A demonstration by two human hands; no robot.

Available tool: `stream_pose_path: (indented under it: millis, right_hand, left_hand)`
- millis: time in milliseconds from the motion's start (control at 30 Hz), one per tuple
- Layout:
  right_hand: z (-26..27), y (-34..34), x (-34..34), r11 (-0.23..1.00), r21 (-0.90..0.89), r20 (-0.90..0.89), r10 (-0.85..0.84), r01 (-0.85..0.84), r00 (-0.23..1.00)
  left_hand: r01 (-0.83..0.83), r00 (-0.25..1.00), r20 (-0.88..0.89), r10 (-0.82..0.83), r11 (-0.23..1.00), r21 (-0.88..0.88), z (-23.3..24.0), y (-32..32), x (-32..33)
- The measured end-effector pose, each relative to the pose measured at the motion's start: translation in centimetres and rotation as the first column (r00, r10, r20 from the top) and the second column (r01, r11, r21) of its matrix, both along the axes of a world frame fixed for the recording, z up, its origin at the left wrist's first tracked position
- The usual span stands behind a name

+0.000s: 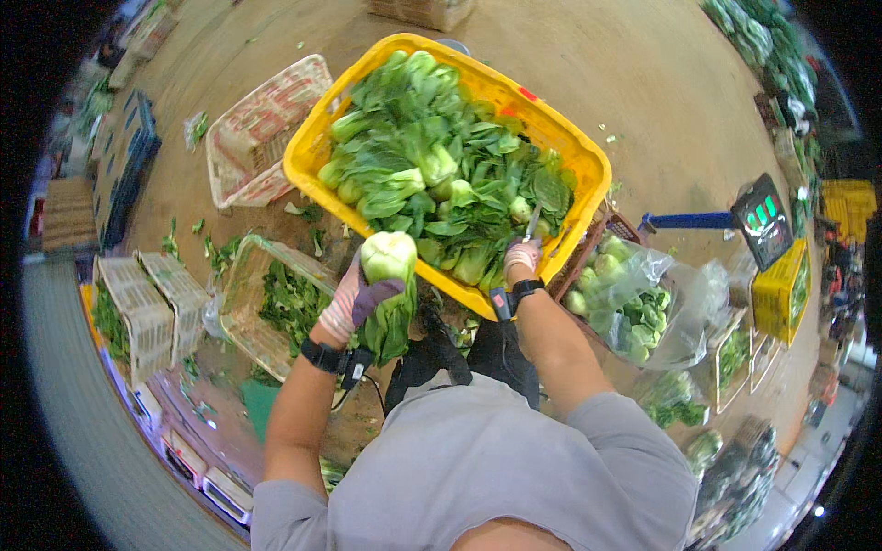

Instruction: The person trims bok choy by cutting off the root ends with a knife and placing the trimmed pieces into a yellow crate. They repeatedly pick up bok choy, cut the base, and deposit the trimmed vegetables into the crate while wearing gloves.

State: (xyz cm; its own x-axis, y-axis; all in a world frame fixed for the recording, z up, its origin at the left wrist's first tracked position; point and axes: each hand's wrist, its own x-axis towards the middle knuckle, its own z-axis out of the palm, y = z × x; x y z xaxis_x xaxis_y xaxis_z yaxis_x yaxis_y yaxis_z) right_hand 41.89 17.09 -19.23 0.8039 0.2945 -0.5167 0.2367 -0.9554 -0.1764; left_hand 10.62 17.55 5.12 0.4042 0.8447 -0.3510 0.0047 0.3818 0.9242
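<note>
A large yellow plastic crate (441,275) stands before me, heaped with green bok choy (413,138). My left hand (355,296), in a striped glove with a purple palm, grips one head of bok choy (389,258). Its pale base points up and its leaves hang down, just off the crate's near-left rim. In my right hand (522,256), also gloved, is a small knife (532,222). The blade points away from me, over the bok choy in the crate's right end. Both wrists wear dark straps with small devices.
To the left, a pale crate (238,324) holds loose leaves, and a red-stained white crate (265,138) tilts behind it. At right, a clear plastic bag (661,303) of bok choy lies beside a scale with a lit display (762,219). Scraps litter the floor.
</note>
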Motion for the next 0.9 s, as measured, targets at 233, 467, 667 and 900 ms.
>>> stream_pose_path:
  millis: [233,467,667,900]
  right_hand:
    - [13.1,4.8,0.8,0.531,0.757,0.400,0.083,-0.380,0.913]
    - [16.7,15.5,-2.4,0.220,-0.113,-0.373,0.894,-0.969,0.247]
    - [12.0,6.4,1.0,0.310,0.228,-0.067,0.951,-0.923,0.303]
    - [11.9,7.2,-1.1,-0.099,0.091,0.169,0.982,-0.991,-0.083]
  left_hand:
    - [-0.045,0.910,0.341,0.235,0.875,-0.483,-3.9,5.1,6.7]
    - [-0.186,0.834,0.289,0.470,0.732,-0.655,-5.6,0.8,7.5]
    - [-0.194,0.829,0.298,0.473,0.743,-0.640,-7.0,-1.4,6.4]
    - [-0.276,0.800,0.263,0.539,0.721,-0.636,-9.7,-4.1,6.0]
